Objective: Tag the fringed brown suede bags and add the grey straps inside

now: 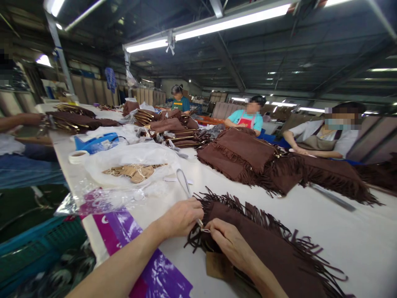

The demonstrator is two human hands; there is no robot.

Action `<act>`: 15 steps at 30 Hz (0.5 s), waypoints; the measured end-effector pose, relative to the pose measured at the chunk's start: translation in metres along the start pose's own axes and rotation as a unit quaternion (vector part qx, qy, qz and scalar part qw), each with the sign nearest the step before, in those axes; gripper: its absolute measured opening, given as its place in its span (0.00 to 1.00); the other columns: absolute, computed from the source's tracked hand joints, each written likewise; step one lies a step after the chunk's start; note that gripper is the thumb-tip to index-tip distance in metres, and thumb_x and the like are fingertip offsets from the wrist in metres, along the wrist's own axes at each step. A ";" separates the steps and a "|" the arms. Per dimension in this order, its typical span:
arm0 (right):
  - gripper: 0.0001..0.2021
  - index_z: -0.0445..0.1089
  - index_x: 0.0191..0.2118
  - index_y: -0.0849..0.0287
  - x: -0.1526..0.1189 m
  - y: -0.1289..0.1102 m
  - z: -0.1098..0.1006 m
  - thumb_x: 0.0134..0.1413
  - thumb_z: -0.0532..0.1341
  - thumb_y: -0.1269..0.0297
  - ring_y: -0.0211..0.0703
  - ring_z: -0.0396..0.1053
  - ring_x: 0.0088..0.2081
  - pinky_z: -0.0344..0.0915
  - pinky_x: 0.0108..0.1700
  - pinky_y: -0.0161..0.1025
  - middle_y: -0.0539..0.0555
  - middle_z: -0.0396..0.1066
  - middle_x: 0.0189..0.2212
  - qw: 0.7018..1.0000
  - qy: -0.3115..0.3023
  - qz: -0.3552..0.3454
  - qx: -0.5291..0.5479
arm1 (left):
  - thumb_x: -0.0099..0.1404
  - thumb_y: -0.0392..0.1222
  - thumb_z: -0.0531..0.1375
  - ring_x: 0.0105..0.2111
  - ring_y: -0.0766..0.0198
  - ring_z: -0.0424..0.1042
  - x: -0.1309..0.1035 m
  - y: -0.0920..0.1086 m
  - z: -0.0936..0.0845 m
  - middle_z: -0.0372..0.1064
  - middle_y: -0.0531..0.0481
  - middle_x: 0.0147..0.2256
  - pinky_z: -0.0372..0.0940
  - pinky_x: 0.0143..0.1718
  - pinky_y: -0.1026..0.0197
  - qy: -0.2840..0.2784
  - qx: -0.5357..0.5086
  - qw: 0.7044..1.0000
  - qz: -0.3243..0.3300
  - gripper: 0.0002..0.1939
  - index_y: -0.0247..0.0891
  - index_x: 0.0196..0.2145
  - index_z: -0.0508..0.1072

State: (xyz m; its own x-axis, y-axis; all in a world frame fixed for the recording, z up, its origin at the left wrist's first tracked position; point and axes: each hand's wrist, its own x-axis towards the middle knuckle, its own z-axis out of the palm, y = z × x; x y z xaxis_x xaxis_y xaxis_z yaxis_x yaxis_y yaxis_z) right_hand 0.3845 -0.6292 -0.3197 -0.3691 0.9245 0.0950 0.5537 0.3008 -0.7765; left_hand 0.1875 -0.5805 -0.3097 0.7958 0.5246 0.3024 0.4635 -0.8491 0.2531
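My left hand (181, 217) and right hand (231, 244) are bare, with no gloves, rings or watch showing. Both forearms are uncovered right down to the bottom edge of the view, so no sleeve shows on either side. My fingernails are short and plain.

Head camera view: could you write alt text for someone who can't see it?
Two bare hands, left hand and right hand, pinch a thin loop at the edge of a brown fringed bag on a long white table; three seated people work opposite.
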 end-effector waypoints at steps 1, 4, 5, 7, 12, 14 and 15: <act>0.12 0.65 0.29 0.58 0.000 0.000 0.000 0.58 0.48 0.66 0.42 0.64 0.32 0.59 0.35 0.36 0.50 0.67 0.28 1.000 0.002 -0.003 -0.001 | 0.62 0.29 0.52 0.41 0.58 0.65 0.000 0.000 0.000 0.67 0.47 0.36 0.61 0.42 0.60 0.002 -0.005 1.000 0.000 0.07 0.39 0.32 0.66; 0.12 0.67 0.29 0.59 0.000 0.000 -0.002 0.56 0.48 0.67 0.43 0.65 0.32 0.59 0.35 0.36 0.50 0.68 0.28 1.000 0.006 -0.001 0.000 | 0.61 0.28 0.52 0.41 0.58 0.65 0.001 -0.001 0.001 0.67 0.47 0.37 0.61 0.42 0.60 0.012 -0.016 1.000 -0.005 0.09 0.39 0.32 0.66; 0.12 0.67 0.29 0.59 0.000 0.000 -0.003 0.56 0.48 0.67 0.43 0.65 0.32 0.59 0.34 0.36 0.50 0.68 0.27 1.000 0.005 0.003 0.005 | 0.61 0.27 0.52 0.41 0.58 0.65 0.001 -0.001 0.001 0.67 0.47 0.37 0.61 0.42 0.61 0.014 -0.020 1.000 -0.006 0.09 0.39 0.32 0.66; 0.12 0.66 0.29 0.59 0.000 0.000 -0.005 0.56 0.48 0.66 0.42 0.64 0.31 0.59 0.33 0.35 0.49 0.67 0.26 1.000 0.000 0.016 0.015 | 0.60 0.26 0.52 0.42 0.59 0.65 0.001 -0.002 0.000 0.67 0.48 0.37 0.61 0.43 0.61 0.014 -0.028 1.000 -0.005 0.10 0.40 0.32 0.66; 0.11 0.65 0.27 0.59 0.001 -0.001 -0.003 0.54 0.48 0.67 0.42 0.63 0.30 0.58 0.32 0.36 0.50 0.67 0.26 1.000 0.007 0.008 -0.005 | 0.60 0.26 0.52 0.41 0.59 0.65 0.001 -0.002 -0.001 0.66 0.48 0.36 0.61 0.43 0.61 0.011 -0.045 0.999 -0.013 0.10 0.40 0.32 0.66; 0.10 0.65 0.27 0.59 0.002 -0.001 0.000 0.53 0.48 0.68 0.43 0.64 0.30 0.58 0.33 0.36 0.50 0.67 0.26 1.000 0.015 -0.005 -0.022 | 0.60 0.26 0.52 0.41 0.59 0.64 0.001 -0.001 0.000 0.66 0.48 0.36 0.61 0.43 0.61 0.012 -0.050 0.999 -0.016 0.10 0.40 0.31 0.66; 0.10 0.65 0.27 0.59 0.002 -0.001 0.002 0.53 0.48 0.69 0.43 0.64 0.30 0.58 0.34 0.36 0.50 0.67 0.26 0.999 0.019 -0.010 -0.029 | 0.60 0.26 0.52 0.41 0.59 0.64 0.002 -0.001 0.000 0.66 0.48 0.36 0.61 0.43 0.61 0.014 -0.051 0.998 -0.017 0.09 0.40 0.31 0.66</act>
State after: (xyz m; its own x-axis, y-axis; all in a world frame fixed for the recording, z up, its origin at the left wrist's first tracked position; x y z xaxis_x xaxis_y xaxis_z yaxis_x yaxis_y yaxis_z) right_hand 0.3821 -0.6281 -0.3199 -0.3536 0.9256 0.1347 0.5886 0.3321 -0.7371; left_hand 0.1883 -0.5787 -0.3100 0.7686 0.5554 0.3176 0.4469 -0.8213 0.3546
